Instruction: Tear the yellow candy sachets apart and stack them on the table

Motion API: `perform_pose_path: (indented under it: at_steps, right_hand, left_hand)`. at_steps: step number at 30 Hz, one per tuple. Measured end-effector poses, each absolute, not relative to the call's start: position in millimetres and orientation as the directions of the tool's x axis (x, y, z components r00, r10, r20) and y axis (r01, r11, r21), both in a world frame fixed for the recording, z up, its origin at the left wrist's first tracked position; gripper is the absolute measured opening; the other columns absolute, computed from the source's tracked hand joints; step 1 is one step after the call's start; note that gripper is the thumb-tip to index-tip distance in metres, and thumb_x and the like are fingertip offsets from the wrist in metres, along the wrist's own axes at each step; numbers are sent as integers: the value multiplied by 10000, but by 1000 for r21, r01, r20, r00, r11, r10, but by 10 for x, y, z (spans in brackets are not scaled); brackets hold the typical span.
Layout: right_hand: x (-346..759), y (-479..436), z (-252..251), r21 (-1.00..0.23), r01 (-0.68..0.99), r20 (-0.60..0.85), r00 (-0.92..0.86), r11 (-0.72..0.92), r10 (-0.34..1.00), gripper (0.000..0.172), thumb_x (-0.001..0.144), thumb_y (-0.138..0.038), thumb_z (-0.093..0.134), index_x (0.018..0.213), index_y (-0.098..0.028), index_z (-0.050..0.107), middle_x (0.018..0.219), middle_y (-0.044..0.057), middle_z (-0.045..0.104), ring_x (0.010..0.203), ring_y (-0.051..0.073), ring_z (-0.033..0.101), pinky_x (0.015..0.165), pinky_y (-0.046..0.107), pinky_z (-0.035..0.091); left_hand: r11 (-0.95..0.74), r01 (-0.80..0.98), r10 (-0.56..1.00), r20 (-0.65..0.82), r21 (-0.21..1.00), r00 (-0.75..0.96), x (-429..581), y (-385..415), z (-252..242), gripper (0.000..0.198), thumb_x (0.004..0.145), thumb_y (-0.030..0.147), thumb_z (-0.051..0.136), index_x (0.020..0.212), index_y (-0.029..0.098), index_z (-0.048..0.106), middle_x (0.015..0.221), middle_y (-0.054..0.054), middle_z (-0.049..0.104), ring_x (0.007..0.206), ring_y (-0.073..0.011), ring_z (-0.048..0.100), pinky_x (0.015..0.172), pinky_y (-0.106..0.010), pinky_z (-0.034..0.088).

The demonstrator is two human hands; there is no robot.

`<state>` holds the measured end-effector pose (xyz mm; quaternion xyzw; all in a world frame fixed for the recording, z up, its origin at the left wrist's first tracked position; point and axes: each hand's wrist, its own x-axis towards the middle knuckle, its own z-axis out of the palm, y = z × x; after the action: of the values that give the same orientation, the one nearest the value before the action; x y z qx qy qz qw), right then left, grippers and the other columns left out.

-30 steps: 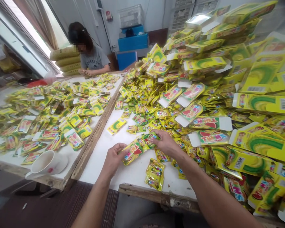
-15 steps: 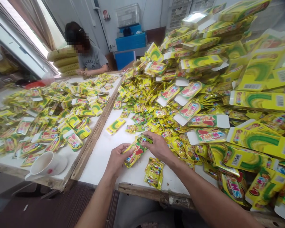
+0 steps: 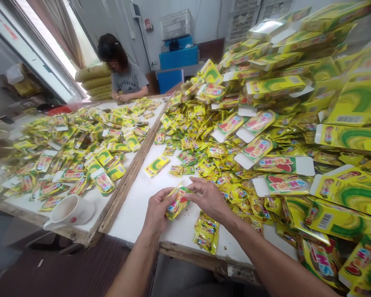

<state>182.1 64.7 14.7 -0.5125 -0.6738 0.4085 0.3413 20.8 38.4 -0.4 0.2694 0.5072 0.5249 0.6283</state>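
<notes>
My left hand and my right hand are both closed on one small yellow-green carton, held just above the white table near its front edge. The left fingers grip its lower end, the right fingers pinch its upper end. A short stack of yellow sachets lies on the table just below my right wrist. Loose sachets lie scattered right behind my hands.
A tall heap of flat yellow cartons fills the right side. A second table on the left carries several more packs and a white cup. Another person sits at the far end. Blue crates stand behind.
My hands have drawn closer together on the carton, which now looks shorter and more tucked between them. The camera view has shifted slightly to the left.
</notes>
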Motion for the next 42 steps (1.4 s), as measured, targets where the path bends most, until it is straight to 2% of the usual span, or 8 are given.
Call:
perform_pose_path:
  at_steps: [11,15,18,21,23,28,36,42]
  right_hand:
    - [1790,630,75,-960,278,-83,-372,25,925,241,779,-385,563,751,-189,700,712,11,648,826,200,588,795,342,439]
    - [1764,633,41,-985,155,16,-327,71,945,301,773,-296,555,1052,-200,618,1012,55,665,981,196,583,841,336,447]
    - [1817,703,30,-964,232,103,-112,127,988,297,772,-282,541,1049,-199,603,1085,72,648,1046,211,561,923,384,411]
    - [1898,796,7,-945,312,115,22,102,993,239,804,-287,488,975,-193,626,1002,73,680,960,217,603,870,385,448]
    - [1922,834,-31,-891,424,191,26,162,981,254,817,-253,458,995,-193,628,1019,77,679,977,222,595,866,383,446]
    - [1876,817,-180,-548,690,278,-384,474,880,528,680,-34,436,1176,-176,547,1262,100,561,1188,238,461,961,446,308]
    - [1907,728,-51,-385,742,124,-548,549,827,318,652,-104,504,930,-191,632,1031,74,650,966,229,529,884,438,236]
    - [1964,699,26,-387,721,133,-573,575,809,165,696,-167,532,823,-187,636,892,53,659,933,211,519,863,392,240]
  left_hand:
    - [389,-272,920,-354,880,169,247,362,-15,330,632,331,754,902,153,684,774,-41,711,649,-128,631,641,-224,480]
    - [344,-75,939,-342,936,46,-171,660,124,410,555,348,786,880,126,671,761,-58,700,631,-152,625,633,-263,492]
    - [67,119,929,-19,991,-369,-624,1051,404,488,608,423,711,994,136,629,933,-84,682,793,-191,635,722,-305,501]
    - [-2,579,676,427,815,-600,-810,1369,595,577,673,390,654,1190,169,522,1199,-103,578,1056,-234,552,876,-358,452]
    - [16,758,758,486,652,-434,-683,1472,552,503,714,345,607,1183,181,535,1185,-88,592,1068,-238,548,916,-373,431]
    - [-308,886,949,50,347,311,-18,1450,92,555,651,127,552,1205,164,549,1247,-97,578,1215,-253,456,1026,-353,339]
    - [-374,865,887,-143,334,439,121,1409,146,443,635,151,521,1048,242,657,1021,-28,696,990,-247,606,857,-322,439]
    - [-441,851,886,-14,285,464,426,1461,72,519,640,216,566,1157,178,580,1134,-93,640,1086,-263,538,871,-316,427]
